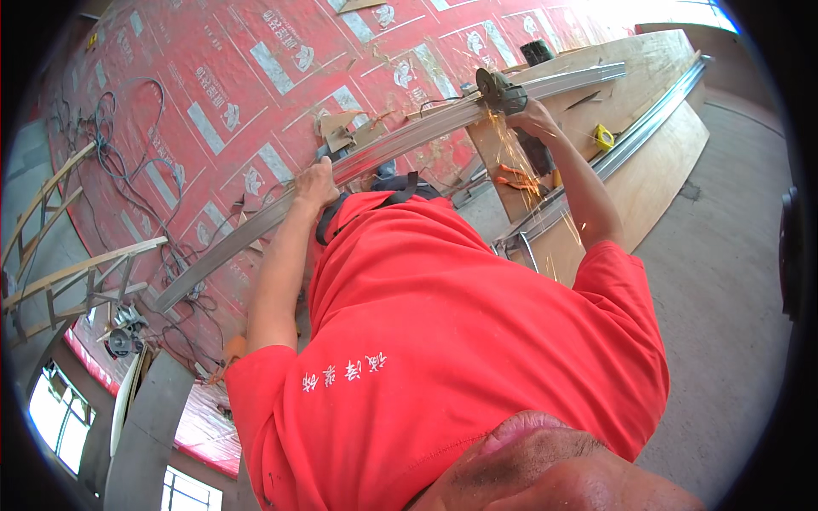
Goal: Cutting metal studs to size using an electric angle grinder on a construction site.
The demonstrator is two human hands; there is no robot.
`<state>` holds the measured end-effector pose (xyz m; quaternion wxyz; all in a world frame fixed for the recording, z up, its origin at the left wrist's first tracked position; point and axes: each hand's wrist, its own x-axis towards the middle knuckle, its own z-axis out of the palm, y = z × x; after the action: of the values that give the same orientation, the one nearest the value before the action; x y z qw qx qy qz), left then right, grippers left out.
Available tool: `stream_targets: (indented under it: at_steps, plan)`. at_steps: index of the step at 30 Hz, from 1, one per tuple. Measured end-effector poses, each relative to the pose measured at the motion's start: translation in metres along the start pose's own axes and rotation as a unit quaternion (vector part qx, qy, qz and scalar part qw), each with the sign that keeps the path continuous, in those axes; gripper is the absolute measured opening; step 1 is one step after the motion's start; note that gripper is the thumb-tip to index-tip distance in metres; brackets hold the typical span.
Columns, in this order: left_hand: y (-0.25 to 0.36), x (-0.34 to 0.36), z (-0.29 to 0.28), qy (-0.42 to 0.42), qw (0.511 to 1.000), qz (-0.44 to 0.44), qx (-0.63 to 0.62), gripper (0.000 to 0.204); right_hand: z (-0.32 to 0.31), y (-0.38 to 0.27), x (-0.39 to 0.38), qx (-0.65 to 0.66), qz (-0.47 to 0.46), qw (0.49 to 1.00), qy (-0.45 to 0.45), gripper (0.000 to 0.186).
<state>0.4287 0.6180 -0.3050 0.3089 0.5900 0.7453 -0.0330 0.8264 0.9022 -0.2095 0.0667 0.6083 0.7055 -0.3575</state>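
Observation:
My left hand [314, 186] is closed around a long silver metal channel [400, 134] that runs diagonally across the view. My right hand [532, 117] grips an angle grinder [503, 95] at the channel, and a stream of bright sparks [503, 145] falls from its disc. Below, orange-handled pliers [515, 181] lie by a plywood sheet [656, 60]. A yellow tape measure [604, 137] is right of my forearm, beside another metal length [648, 111].
Red printed sheeting [213, 60] covers the floor, with tangled cables [128, 162] at left. Wooden frames [81, 268] and a power tool [121, 339] are at the left edge. A black cylinder [536, 53] stands behind the grinder; grey floor [699, 238] stretches along the right.

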Motion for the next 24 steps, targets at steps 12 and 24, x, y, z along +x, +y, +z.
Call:
stream_targets:
  at_steps: [12,24]
  plan:
    - [0.002,0.001,-0.002,-0.005,1.0,-0.001,-0.004,0.031,-0.007,0.01,-0.006,0.047,0.009,0.998,-0.044,0.032]
    - [0.0,-0.001,-0.002,-0.005,1.0,0.003,-0.019,0.032,-0.006,0.012,-0.016,0.012,0.056,0.997,-0.048,0.033]
